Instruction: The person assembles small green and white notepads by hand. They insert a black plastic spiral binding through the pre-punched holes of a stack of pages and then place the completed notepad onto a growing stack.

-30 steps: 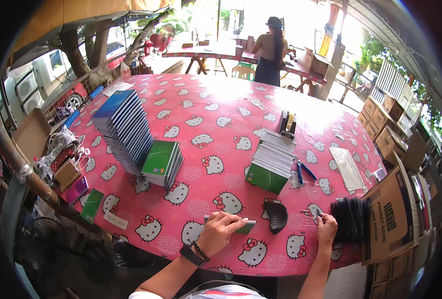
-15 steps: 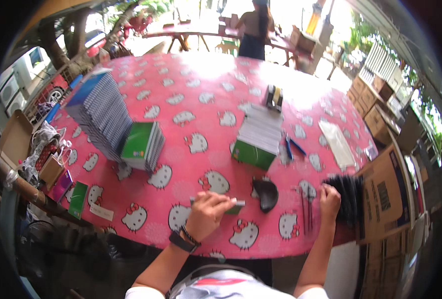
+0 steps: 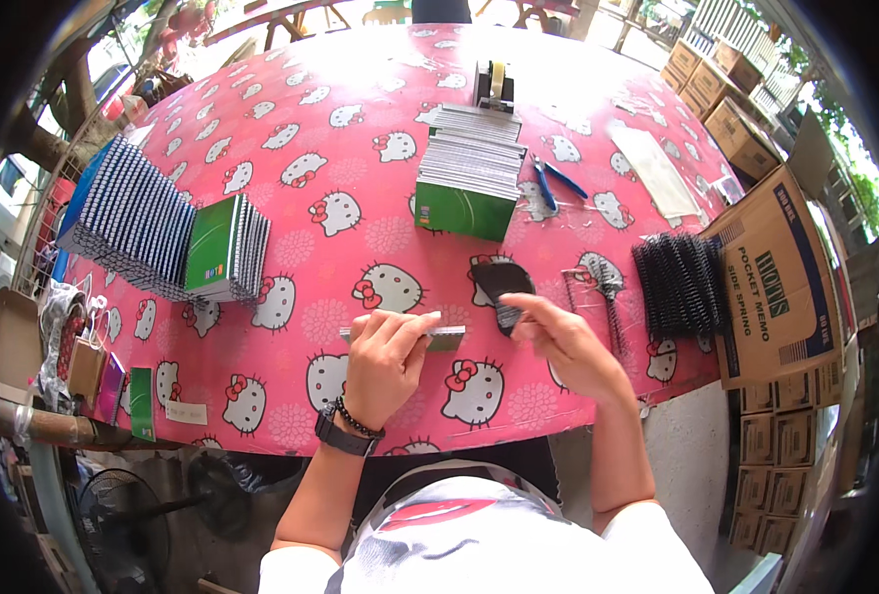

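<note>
My left hand (image 3: 382, 358), with a black watch and beaded bracelet at its wrist, is closed on a small green notepad (image 3: 447, 340) held edge-up at the table's near side. My right hand (image 3: 573, 346) is just right of the pad, thumb and fingers drawn together; anything in them is too small to make out. Beyond its fingertips lies a black curved piece (image 3: 500, 281). A heap of black spiral binding coils (image 3: 675, 287) lies farther right, and several loose coils (image 3: 613, 315) lie between the heap and my right hand.
A row of green-covered notepads (image 3: 467, 183) stands mid-table, with a tape dispenser (image 3: 495, 87) behind and blue-handled pliers (image 3: 556, 184) beside it. Spiral-bound notebooks (image 3: 132, 223) are stacked at left, by a shorter green stack (image 3: 223, 247). A cardboard box (image 3: 781, 282) borders the right side.
My right hand has moved left from beside the coil heap to near the notepad. My left hand keeps its grip on the pad. The view has tilted down.
</note>
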The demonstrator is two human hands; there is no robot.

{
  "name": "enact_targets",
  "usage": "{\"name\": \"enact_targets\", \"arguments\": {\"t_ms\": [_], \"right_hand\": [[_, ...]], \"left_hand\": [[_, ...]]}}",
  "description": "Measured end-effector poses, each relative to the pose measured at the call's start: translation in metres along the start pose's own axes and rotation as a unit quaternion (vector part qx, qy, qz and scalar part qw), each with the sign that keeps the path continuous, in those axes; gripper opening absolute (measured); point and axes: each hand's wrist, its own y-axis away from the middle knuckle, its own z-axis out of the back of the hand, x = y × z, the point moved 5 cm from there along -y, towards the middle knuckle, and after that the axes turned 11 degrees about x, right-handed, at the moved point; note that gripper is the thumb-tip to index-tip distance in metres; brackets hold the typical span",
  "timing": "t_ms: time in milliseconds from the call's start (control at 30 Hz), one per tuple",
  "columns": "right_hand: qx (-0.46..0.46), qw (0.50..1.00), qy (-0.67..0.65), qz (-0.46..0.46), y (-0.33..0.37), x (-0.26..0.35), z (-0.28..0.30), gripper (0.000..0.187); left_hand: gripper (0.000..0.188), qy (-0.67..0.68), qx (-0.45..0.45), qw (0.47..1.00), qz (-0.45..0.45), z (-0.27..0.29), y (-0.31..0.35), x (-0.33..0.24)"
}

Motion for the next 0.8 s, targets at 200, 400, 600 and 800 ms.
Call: {"name": "enact_targets", "arguments": {"t_ms": [200, 400, 600, 800], "right_hand": [[-0.025, 0.997, 0.047, 0.060, -0.018, 0.002, -0.023, 0.022], [-0.017, 0.997, 0.023, 0.070, -0.025, 0.003, -0.029, 0.020], [0.039, 0.991, 0.045, 0.118, -0.027, 0.003, -0.031, 0.017], [0.066, 0.996, -0.001, 0.057, -0.024, 0.001, -0.033, 0.029]], "left_hand": [[0.021, 0.014, -0.005, 1.000, -0.017, 0.001, 0.003, 0.000], [0.023, 0.026, -0.015, 0.999, -0.010, 0.002, 0.005, 0.001], [0.021, 0.036, -0.021, 0.999, -0.018, 0.001, 0.005, -0.001], [0.020, 0.018, -0.014, 1.000, 0.004, 0.001, 0.003, -0.002]]}}
